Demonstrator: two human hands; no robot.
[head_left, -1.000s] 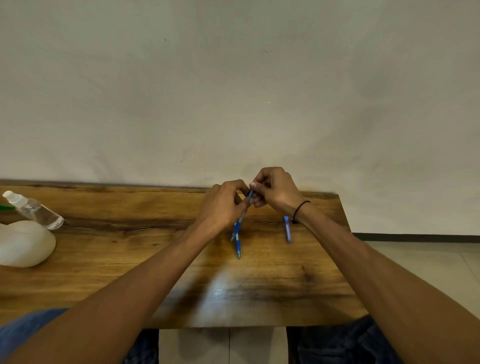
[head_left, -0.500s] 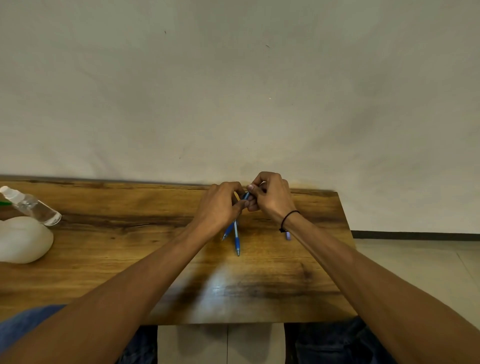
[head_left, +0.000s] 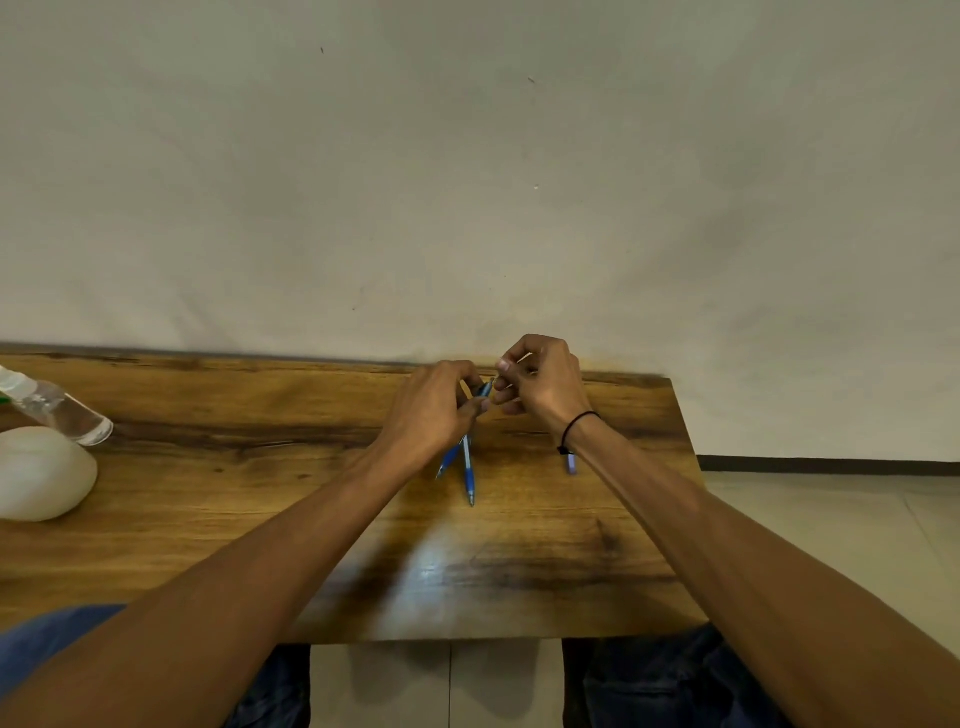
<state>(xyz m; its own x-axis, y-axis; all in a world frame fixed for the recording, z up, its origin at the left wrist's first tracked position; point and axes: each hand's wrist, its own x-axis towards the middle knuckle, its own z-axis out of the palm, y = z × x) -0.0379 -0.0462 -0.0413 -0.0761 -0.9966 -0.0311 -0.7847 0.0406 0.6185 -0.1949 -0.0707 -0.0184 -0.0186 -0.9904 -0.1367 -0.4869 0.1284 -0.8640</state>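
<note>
Now, left hand (head_left: 431, 410): is gripping a blue pen (head_left: 451, 458) in curled fingers, holding it tilted above the table (head_left: 260, 519).
Right hand (head_left: 543, 384): is curling its fingers just beside the pen's upper end; cannot tell whether it is pinching anything.
Second pen (head_left: 469, 475): is lying on the table below.

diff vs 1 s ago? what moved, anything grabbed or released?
The blue plastic pen held by the left hand swung its lower tip leftward, off the second blue pen lying on the wooden table. The right hand drew its wrist inward, hiding most of the third blue pen. No grip visibly changed; clear plastic bottle and white rounded lump stayed.
</note>
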